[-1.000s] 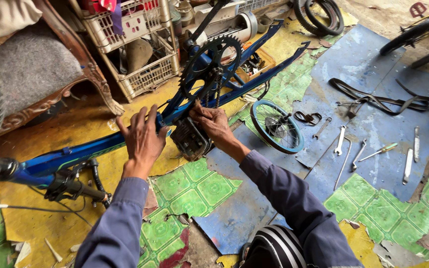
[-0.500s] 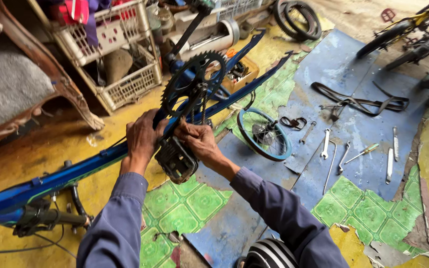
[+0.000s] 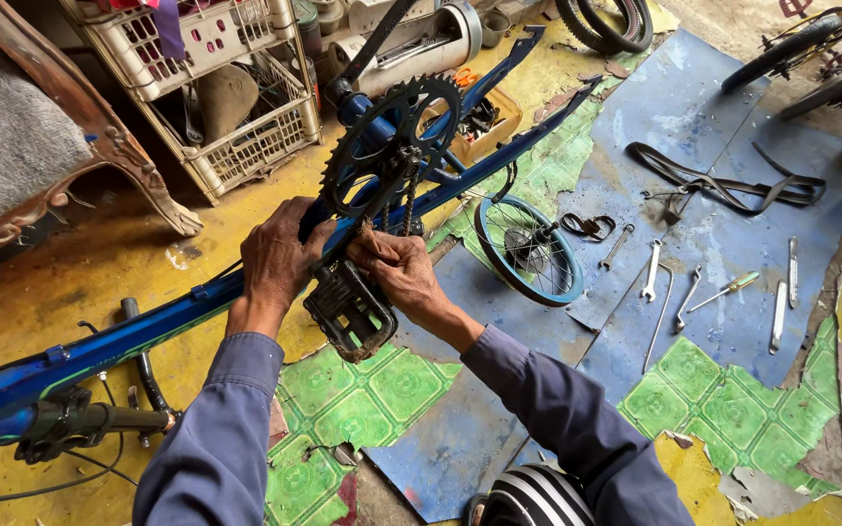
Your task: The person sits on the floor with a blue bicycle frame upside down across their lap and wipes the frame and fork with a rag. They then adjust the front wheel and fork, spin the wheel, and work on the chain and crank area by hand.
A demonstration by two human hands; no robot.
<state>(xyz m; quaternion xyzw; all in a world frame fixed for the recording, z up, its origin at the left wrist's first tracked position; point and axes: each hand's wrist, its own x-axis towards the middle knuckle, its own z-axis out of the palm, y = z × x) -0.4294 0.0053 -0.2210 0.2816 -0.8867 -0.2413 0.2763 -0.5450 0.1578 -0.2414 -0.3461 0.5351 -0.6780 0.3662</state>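
Frame (image 3: pixel 148 336), blue painted metal tube, lies on the floor (image 3: pixel 90 263) with its long axis running from near left, at the black handlebar grip (image 3: pixel 109 421), up to far right, where two thin stays fork apart. At its middle stands the chainring (image 3: pixel 389 146), a dark toothed disc, with a short greasy chain (image 3: pixel 407 200) hanging from it. Below sits a black pedal (image 3: pixel 348 312), blocky and ribbed. Left hand (image 3: pixel 275 261) wraps the tube just left of the chainring, fingers curled round it. Right hand (image 3: pixel 401 273) has its fingers pinching a brown scrap at the chain's lower end. Right of them lies a small spoked wheel (image 3: pixel 528 248) with a blue rim; farther right, steel wrenches (image 3: pixel 652 270) lie on blue sheet.
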